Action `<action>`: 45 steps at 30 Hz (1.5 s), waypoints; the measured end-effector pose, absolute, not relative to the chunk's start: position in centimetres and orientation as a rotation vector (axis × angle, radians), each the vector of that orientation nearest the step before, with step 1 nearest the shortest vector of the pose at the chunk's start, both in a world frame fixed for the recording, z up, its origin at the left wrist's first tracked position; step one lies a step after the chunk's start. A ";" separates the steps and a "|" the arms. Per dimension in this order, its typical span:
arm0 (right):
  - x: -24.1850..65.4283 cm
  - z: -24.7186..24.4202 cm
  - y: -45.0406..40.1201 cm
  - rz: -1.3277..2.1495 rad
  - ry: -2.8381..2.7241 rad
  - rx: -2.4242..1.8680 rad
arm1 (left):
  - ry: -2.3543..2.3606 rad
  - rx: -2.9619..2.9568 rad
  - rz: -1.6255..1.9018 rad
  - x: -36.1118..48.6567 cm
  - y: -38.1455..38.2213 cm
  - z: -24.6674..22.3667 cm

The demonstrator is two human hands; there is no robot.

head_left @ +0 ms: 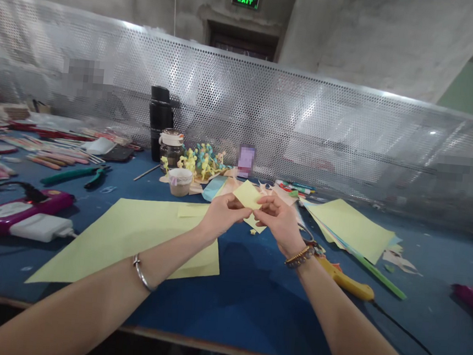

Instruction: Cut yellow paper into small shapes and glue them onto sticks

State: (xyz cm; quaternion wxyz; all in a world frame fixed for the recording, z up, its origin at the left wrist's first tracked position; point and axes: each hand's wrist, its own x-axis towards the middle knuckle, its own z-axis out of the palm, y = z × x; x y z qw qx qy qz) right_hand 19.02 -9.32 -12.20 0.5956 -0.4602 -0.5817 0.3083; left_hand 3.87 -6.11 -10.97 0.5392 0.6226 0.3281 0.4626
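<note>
Head view: the left hand and the right hand are both pinching one small pale-yellow paper square, held up between them with the fingertips closed on it. One large yellow sheet is lying beneath the left hand, one fanned paper stack is sitting right of the right hand, and one yellow-handled corded tool is lying near the right wrist.

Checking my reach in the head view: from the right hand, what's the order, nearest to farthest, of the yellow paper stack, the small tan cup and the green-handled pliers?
From the right hand:
1. Stack of pale yellow paper, just to its right.
2. Small tan cup, ahead and to the left.
3. Green-handled pliers, far left.
</note>
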 end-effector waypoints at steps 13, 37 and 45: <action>19.6 -11.6 -9.7 0.286 -1.657 -1.123 | 0.836 1.293 0.980 3.6 -5.9 -10.7; 20.1 -11.8 -9.8 -0.054 -1.924 -1.156 | 0.813 1.194 0.878 3.6 -5.6 -11.0; 20.1 -11.8 -9.8 -0.123 -1.946 -1.201 | 0.838 1.227 0.921 3.7 -5.9 -10.7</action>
